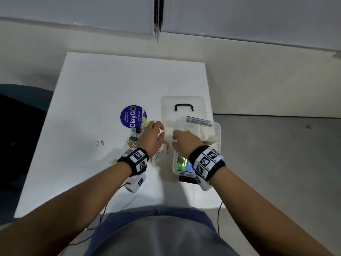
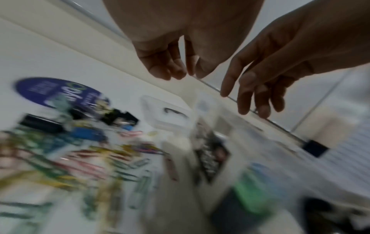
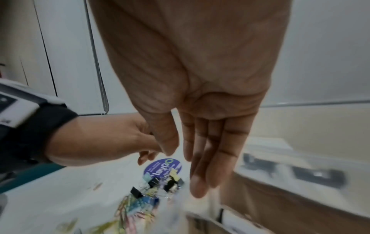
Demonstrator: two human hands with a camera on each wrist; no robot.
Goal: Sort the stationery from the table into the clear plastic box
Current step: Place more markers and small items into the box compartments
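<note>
A clear plastic box (image 1: 218,133) stands open at the table's right edge. A green item (image 1: 181,162), a black bar and beige paper lie inside it. Left of the box lies a heap of coloured paper clips and black binder clips (image 1: 133,142), blurred in the left wrist view (image 2: 90,158) and also visible in the right wrist view (image 3: 144,202). My left hand (image 1: 160,129) hovers over the heap's right side. Its fingertips (image 2: 180,74) are drawn together, seemingly pinching a pale paper clip (image 1: 164,130). My right hand (image 1: 175,141) hangs by the box's left rim, fingers (image 3: 198,182) straight and empty.
The box's lid (image 1: 166,108), with a black handle, lies flat behind the box. A round blue sticker (image 1: 129,116) sits behind the heap. One red clip (image 1: 102,142) lies apart to the left, and a brown clip (image 1: 167,147) lies between my hands. A black object (image 1: 186,179) sits at the box's near end.
</note>
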